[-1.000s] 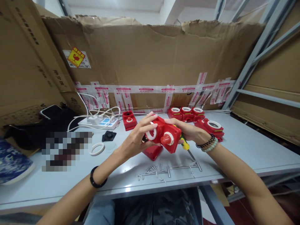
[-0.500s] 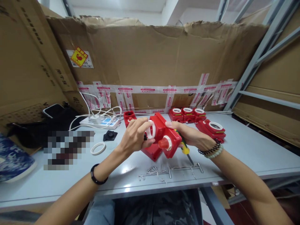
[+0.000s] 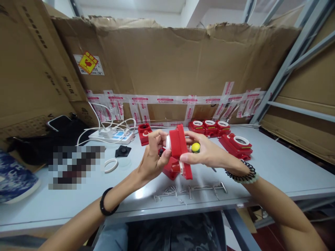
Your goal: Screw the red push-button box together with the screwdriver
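Both hands hold a red housing cover [image 3: 178,143] above the table, turned edge-on. At its left side my left hand [image 3: 153,153] is closed, fingers and thumb against a white ring [image 3: 168,142] around the opening. My right hand [image 3: 202,151] grips the cover's right side, thumb across its front. A screwdriver [image 3: 195,147] with a yellow handle end is also tucked in that hand. A red knob [image 3: 175,167] with a white collar sticks out of the cover's lower part. Below lies a red housing base [image 3: 169,169], partly hidden by the cover and left hand.
Several red housings [image 3: 209,128] with white rings stand at the back; another [image 3: 237,144] sits at right. Near the front edge lie loose screws [image 3: 171,190] and metal T-handle tools [image 3: 206,187]. A white ring [image 3: 111,165], black part [image 3: 123,151] and power strip [image 3: 117,136] are left.
The cover has turned from showing its knob side to edge-on. My right thumb has moved down its front, and the screwdriver now points its handle end toward me.
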`<action>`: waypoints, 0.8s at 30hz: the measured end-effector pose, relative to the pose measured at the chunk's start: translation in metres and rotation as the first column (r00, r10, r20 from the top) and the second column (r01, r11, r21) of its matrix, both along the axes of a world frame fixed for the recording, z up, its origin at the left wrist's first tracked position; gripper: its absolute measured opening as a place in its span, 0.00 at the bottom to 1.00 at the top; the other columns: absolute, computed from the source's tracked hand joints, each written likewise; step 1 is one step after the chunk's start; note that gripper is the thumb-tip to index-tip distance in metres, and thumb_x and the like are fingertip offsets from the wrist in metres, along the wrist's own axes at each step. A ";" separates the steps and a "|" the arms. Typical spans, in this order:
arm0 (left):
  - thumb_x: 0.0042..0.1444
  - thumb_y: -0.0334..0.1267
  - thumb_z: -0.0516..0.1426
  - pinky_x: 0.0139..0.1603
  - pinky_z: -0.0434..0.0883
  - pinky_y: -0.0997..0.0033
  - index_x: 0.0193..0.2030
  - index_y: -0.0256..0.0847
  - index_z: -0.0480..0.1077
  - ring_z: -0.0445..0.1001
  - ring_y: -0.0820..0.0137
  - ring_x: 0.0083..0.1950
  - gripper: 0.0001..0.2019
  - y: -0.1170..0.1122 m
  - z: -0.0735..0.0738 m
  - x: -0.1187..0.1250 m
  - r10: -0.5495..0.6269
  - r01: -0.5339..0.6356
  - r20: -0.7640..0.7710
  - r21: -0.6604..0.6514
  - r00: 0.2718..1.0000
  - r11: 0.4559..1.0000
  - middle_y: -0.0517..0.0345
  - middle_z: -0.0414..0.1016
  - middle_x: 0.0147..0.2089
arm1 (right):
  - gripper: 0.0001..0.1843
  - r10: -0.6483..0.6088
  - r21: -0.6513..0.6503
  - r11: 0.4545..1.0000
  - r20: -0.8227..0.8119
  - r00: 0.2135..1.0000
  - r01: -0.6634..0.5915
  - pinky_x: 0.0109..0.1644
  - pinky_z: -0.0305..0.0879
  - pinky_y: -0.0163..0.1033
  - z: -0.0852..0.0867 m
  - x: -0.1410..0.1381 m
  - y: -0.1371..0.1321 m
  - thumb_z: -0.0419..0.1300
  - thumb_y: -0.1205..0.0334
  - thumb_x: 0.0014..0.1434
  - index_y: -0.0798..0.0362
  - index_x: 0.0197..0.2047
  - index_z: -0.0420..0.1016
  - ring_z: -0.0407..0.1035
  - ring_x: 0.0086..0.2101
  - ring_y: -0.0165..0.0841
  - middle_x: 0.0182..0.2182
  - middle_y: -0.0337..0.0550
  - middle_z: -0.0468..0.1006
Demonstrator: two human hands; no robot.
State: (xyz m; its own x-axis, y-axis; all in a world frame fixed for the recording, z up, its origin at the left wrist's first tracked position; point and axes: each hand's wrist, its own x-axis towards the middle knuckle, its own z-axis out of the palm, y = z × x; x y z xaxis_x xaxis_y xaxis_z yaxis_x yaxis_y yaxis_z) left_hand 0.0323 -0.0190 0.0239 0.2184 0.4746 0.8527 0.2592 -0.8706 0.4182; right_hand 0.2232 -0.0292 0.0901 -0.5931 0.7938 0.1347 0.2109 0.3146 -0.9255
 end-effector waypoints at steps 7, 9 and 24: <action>0.66 0.51 0.44 0.38 0.66 0.64 0.58 0.44 0.52 0.65 0.66 0.40 0.19 0.005 0.005 -0.006 0.154 -0.114 -0.112 0.302 0.982 0.946 0.52 0.64 0.45 | 0.23 0.133 0.016 0.991 -0.053 0.990 -0.132 0.24 0.61 0.29 -0.007 -0.001 0.008 0.65 0.56 0.51 0.53 0.49 0.68 0.64 0.25 0.24 0.31 0.37 0.73; 0.66 0.51 0.44 0.38 0.66 0.63 0.59 0.43 0.52 0.66 0.64 0.41 0.20 0.008 0.006 -0.007 0.216 -0.145 -0.124 0.426 0.968 0.893 0.50 0.65 0.46 | 0.17 0.173 -0.046 0.983 -0.072 0.982 -0.176 0.18 0.54 0.28 -0.010 -0.001 0.010 0.61 0.53 0.54 0.53 0.44 0.70 0.57 0.18 0.21 0.25 0.32 0.69; 0.62 0.58 0.48 0.28 0.65 0.73 0.55 0.44 0.54 0.65 0.73 0.31 0.23 0.011 -0.009 -0.007 0.084 -0.082 0.005 0.270 0.996 0.959 0.56 0.63 0.41 | 0.23 0.154 -0.098 0.981 -0.141 0.978 -0.168 0.27 0.62 0.32 -0.010 -0.011 -0.002 0.66 0.50 0.46 0.54 0.42 0.69 0.62 0.24 0.24 0.26 0.34 0.69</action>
State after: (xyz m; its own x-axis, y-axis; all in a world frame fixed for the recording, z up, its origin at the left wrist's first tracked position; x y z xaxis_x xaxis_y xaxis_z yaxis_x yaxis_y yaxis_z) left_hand 0.0249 -0.0078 0.0151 0.1935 0.2439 0.9503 0.3370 -0.9262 0.1691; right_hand 0.2126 -0.0310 0.0805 -0.6971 0.7035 0.1385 0.0389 0.2301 -0.9724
